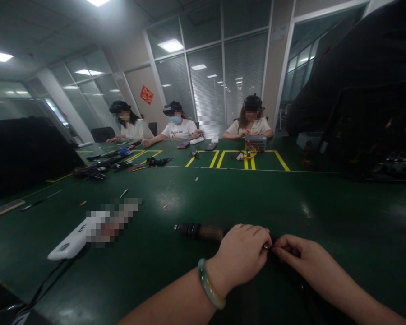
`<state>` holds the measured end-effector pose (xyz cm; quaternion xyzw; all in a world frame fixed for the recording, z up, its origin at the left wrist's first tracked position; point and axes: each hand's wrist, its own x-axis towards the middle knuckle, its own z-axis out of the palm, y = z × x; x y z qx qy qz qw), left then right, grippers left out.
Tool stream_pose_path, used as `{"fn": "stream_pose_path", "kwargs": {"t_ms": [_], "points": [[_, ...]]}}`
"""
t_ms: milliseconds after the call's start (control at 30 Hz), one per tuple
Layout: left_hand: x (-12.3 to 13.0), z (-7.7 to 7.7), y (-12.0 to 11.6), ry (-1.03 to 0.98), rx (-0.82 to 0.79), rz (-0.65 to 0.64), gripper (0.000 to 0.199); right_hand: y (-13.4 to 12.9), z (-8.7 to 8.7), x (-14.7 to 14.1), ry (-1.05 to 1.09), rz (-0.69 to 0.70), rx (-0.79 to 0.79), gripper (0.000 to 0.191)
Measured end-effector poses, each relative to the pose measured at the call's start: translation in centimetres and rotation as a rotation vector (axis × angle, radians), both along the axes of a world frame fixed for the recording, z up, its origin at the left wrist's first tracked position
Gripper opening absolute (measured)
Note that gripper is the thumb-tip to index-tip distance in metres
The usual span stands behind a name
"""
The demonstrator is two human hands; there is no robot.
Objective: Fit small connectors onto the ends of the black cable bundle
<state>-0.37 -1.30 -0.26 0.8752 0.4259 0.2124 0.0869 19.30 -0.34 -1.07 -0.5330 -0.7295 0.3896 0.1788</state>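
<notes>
Lying across the green table is an electric screwdriver (206,232), dark and cylindrical, its metal tip pointing left. My left hand (243,253), with a pale green bangle (208,284) on the wrist, is wrapped round its rear end. A small brass-coloured piece (266,247) shows at the left fingertips. My right hand (299,253) is closed in a pinch just beside that piece; what it grips is too small and dark to make out. Below the right hand, a dark cord-like shape (301,286) runs down towards the near edge, partly lost in shadow.
A white device (71,237) with a black cable lies at the left, partly pixelated. Black tools and wires (101,164) are heaped farther back. Three people sit across the table (155,271); one has a clear box (255,143) with coloured wires. Dark bulky equipment (375,135) stands right.
</notes>
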Motion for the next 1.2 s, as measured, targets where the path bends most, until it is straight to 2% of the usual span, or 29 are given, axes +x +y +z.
{"fn": "stream_pose_path", "kwargs": {"t_ms": [167,400,633,833,1200], "points": [[-0.10,-0.13,-0.12,-0.036,0.013,0.017,0.020,0.14,-0.38,0.17,0.010,0.005,0.003,0.022],[-0.19,0.26,-0.09,0.007,0.034,-0.030,0.003,0.20,-0.42,0.19,-0.006,0.014,0.009,0.023],[-0.26,0.25,-0.12,-0.038,0.015,-0.017,0.015,0.08,-0.02,-0.02,-0.010,0.012,0.015,0.022],[-0.17,0.21,-0.03,-0.035,0.024,-0.035,0.004,0.11,-0.29,0.18,-0.015,0.015,0.024,0.023],[-0.20,-0.07,-0.10,-0.066,0.022,0.008,0.017,0.28,-0.58,0.30,-0.003,0.026,0.027,0.022]]}}
